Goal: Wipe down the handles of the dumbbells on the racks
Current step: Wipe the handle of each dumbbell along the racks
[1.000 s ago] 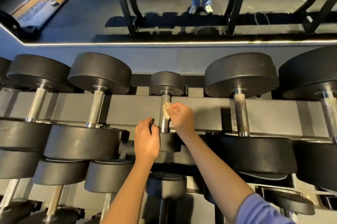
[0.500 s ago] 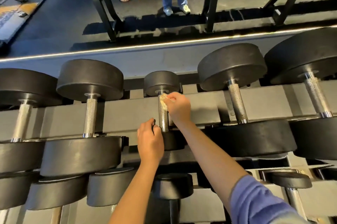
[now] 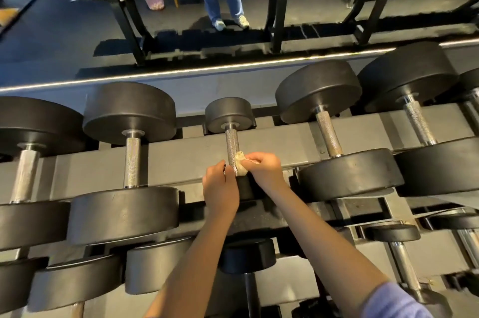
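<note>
The small dumbbell (image 3: 228,115) lies across the grey rack rail (image 3: 178,159), its knurled steel handle (image 3: 231,142) spanning that rail; the right hand (image 3: 264,168) clenches a crumpled pale cloth (image 3: 239,166) against the handle at the rail's near edge; the left hand (image 3: 220,188) curls alongside, grip unclear; the dumbbell is probably light but rigid, and its rough knurling may snag the soft cloth.

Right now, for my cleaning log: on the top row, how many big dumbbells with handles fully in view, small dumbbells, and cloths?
Big dumbbells: 4
Small dumbbell: 1
Cloth: 1
Total: 6
One more dumbbell at the right edge is cut off, uncounted.
</note>
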A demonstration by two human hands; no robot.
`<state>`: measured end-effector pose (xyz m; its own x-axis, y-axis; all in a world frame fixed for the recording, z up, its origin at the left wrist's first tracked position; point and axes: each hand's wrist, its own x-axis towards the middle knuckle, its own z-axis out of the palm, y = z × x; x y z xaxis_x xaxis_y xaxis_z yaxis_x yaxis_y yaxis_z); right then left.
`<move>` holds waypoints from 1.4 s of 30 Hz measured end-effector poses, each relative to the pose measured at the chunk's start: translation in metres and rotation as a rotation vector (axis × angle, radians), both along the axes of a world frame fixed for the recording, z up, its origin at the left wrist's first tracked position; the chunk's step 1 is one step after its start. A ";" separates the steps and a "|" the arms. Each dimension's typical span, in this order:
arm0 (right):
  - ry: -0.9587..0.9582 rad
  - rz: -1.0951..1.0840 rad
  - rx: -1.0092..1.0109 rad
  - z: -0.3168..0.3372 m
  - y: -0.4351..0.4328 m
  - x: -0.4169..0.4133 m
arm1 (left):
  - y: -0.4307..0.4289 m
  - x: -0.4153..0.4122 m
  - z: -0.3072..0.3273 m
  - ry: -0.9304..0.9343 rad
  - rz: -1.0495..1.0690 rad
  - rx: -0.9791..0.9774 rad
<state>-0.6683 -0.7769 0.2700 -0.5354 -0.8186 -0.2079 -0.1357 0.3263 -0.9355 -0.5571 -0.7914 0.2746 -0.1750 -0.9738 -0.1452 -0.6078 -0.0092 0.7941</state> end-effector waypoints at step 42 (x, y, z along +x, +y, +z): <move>0.469 -0.010 0.065 -0.002 0.010 0.040 | -0.092 -0.020 0.008 0.130 -0.055 -0.025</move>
<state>-0.6281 -0.7674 0.2680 -0.5918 -0.8061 0.0076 -0.5351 0.3857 -0.7516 -0.5775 -0.8836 0.2825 -0.2439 -0.9653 -0.0934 -0.4988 0.0422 0.8657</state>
